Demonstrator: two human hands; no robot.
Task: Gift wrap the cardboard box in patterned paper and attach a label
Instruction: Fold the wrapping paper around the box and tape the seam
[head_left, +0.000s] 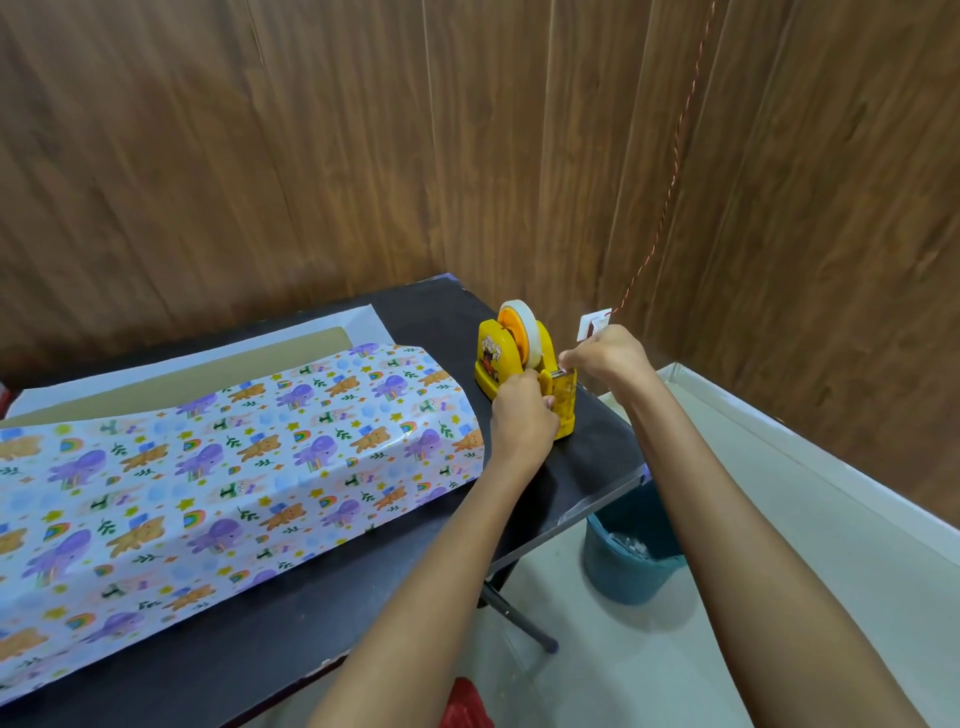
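Though edge-near, hands (522, 418) (608, 356) on dispenser (498, 358).

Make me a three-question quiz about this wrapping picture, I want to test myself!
1. True or false: the left hand and the right hand are both at the yellow tape dispenser.
2. What colour is the bucket on the floor? A red, B blue, C yellow.
3. Fill the gap: the patterned paper lies on the black ____.
Key: 1 true; 2 B; 3 table.
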